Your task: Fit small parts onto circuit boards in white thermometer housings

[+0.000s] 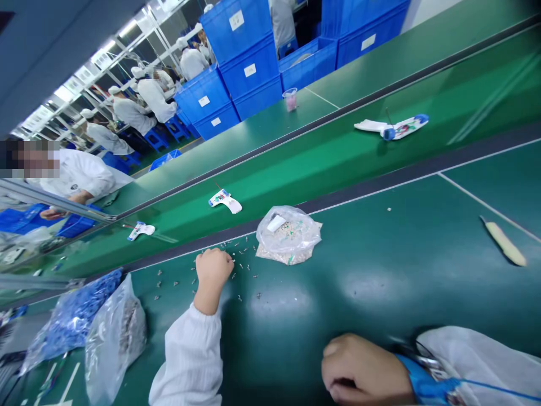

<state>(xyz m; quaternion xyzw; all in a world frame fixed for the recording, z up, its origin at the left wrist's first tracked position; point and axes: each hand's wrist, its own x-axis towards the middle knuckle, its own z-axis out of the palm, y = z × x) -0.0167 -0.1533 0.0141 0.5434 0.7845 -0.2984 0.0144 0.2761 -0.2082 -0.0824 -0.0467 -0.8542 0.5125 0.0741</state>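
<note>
Right off, the fingers (223, 258) of the left hand (213, 270) are curled closed, knuckles up, down on the desk (372, 282) among small metal parts (242, 265); whether a part sits inside the curl cannot be told from this view. Those parts lie scattered loose around the hand and ahead of it, well spread, none in a tray. They look light and stiff and likely to skid on the smooth green top, so a pinch at the fingertips, on the body of a single piece, seems the surest hold. Just beside them lies a clear plastic bag (288, 235) of small pale parts, soft and slumped, best taken by its gathered top. The right hand (363, 369) rests near the lower edge of view, also curled closed, nothing visible in it, with a blue wrist strap (426, 380) at the cuff and a cord running off. Toward the left lie two more bags, one of blue parts (71, 321), one of grey parts (118, 332). Past the desk's far edge, a green conveyor belt (270, 194) carries white-and-blue plastic devices (225, 201). Beyond it are stacked blue crates (236, 39) and a row of workers (146, 96) in white smocks and caps.
</note>
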